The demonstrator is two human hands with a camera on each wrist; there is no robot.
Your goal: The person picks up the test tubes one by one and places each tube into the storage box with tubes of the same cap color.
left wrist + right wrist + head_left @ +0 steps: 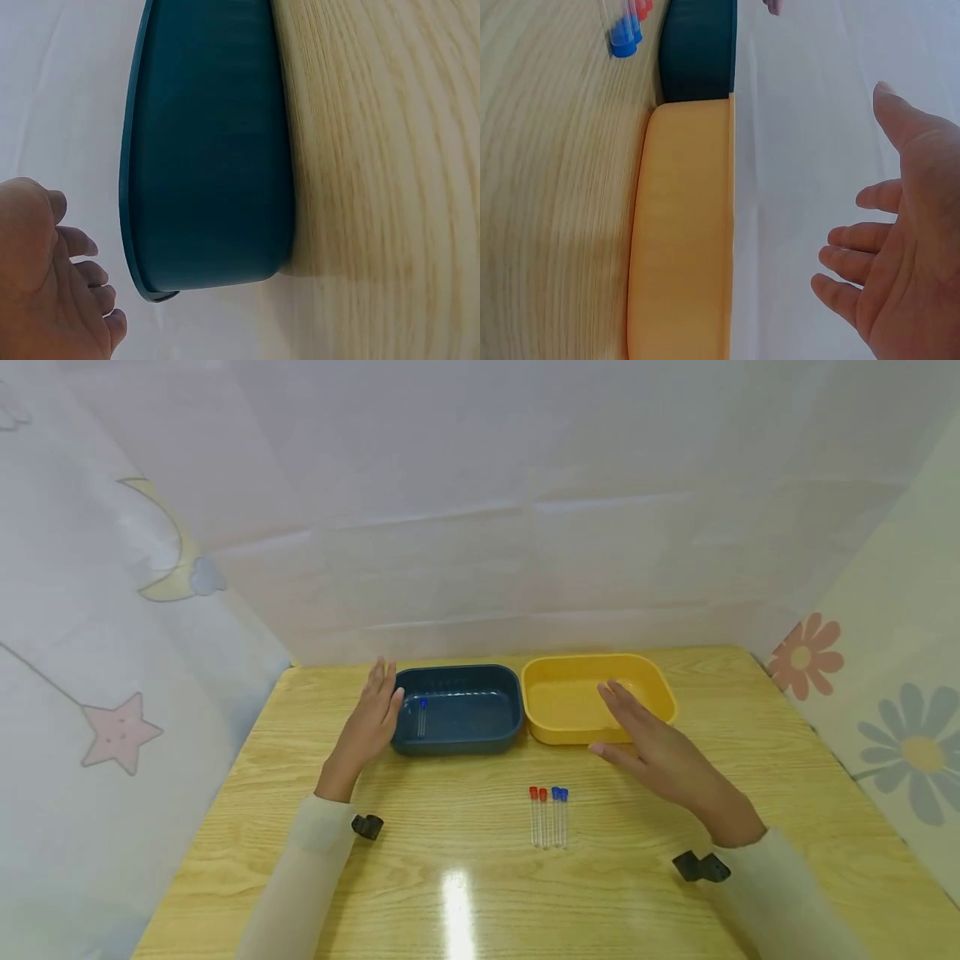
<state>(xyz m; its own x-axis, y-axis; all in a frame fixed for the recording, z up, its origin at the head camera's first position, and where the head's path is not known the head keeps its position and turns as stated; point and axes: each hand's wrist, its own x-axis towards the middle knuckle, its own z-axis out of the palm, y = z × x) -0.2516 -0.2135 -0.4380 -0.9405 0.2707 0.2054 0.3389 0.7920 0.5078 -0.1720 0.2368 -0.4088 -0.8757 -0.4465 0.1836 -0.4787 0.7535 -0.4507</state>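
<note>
Dark blue bin has the left hand at its left end, fingers relaxed; in the head view the thumb overlaps the rim, while the left wrist view shows a gap between them. Right of that bin, the right hand has its fingers loosely extended, and the right wrist view sets it above the rim of the yellow bin. Only the head view reveals a blue-capped tube inside the dark blue bin, toward its left end. Off that bin's near right corner, red-capped tubes and blue-capped tubes lie side by side on the table.
</note>
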